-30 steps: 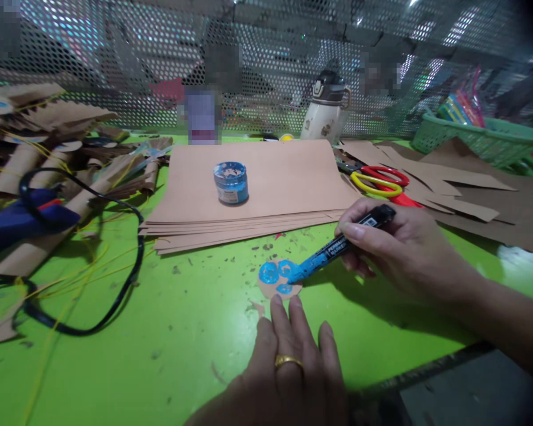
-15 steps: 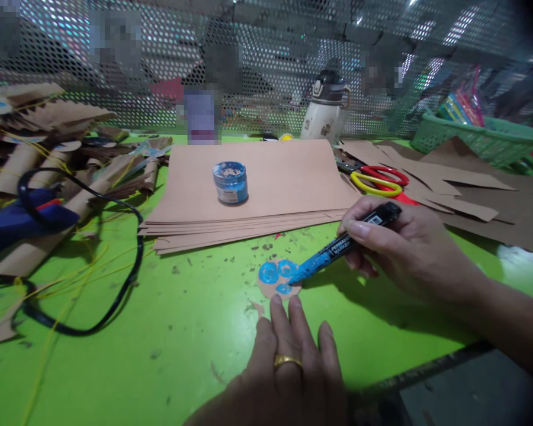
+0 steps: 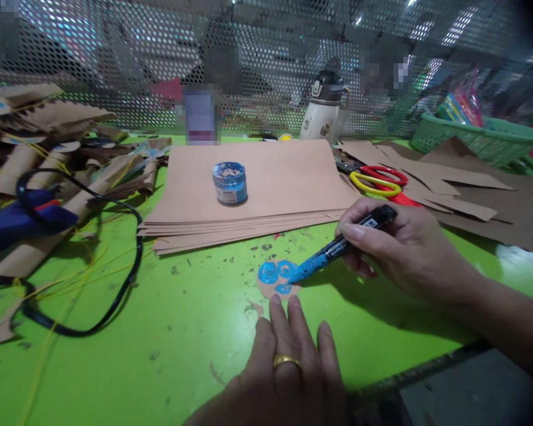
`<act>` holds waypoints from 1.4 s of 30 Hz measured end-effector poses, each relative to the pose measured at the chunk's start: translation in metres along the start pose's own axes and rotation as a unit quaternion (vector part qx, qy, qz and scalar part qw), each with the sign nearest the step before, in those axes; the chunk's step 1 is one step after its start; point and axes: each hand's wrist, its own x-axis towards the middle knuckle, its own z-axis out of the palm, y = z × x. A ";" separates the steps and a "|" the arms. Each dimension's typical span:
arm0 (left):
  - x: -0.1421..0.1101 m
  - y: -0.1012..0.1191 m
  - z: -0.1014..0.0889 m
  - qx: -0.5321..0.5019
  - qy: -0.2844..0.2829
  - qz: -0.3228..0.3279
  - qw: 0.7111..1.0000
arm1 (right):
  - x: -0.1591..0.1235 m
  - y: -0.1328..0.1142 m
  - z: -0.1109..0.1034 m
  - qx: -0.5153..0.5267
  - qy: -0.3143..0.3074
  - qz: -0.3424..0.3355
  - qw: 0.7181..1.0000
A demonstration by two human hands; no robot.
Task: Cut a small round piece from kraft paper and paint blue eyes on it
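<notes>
A small brown paper disc [image 3: 266,290] lies on the green table, bearing several wet blue paint swirls. My left hand [image 3: 293,367], with a gold ring, lies flat with fingers stretched, two fingertips at the disc's near edge. Pinched in my right hand [image 3: 382,248] is a black permanent marker [image 3: 337,245], its lower end coated in blue paint. That painted end touches the right side of the disc. Beyond, an open paint jar [image 3: 230,184] with blue-smeared rim stands on a stack of brown paper [image 3: 288,177].
Red- and yellow-handled scissors [image 3: 379,180] lie right of the stack, near cut paper strips [image 3: 466,177]. A green basket [image 3: 484,139] and a white bottle [image 3: 322,112] stand behind. At left are rolled paper pieces [image 3: 22,160], a blue-handled tool [image 3: 26,219] and a black cord [image 3: 137,260].
My right hand and the marker have shifted very slightly left, the painted end still on the disc. My left hand keeps its place.
</notes>
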 end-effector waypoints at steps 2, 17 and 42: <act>0.000 0.000 0.000 0.002 -0.001 0.001 1.000 | 0.000 0.001 0.000 0.003 -0.002 0.002 1.000; 0.000 0.000 0.000 -0.004 -0.010 0.006 1.000 | 0.000 0.000 0.002 0.012 0.001 0.011 1.000; 0.000 0.002 0.000 -0.022 -0.003 -0.013 1.000 | -0.003 0.003 0.001 0.029 -0.022 0.007 0.999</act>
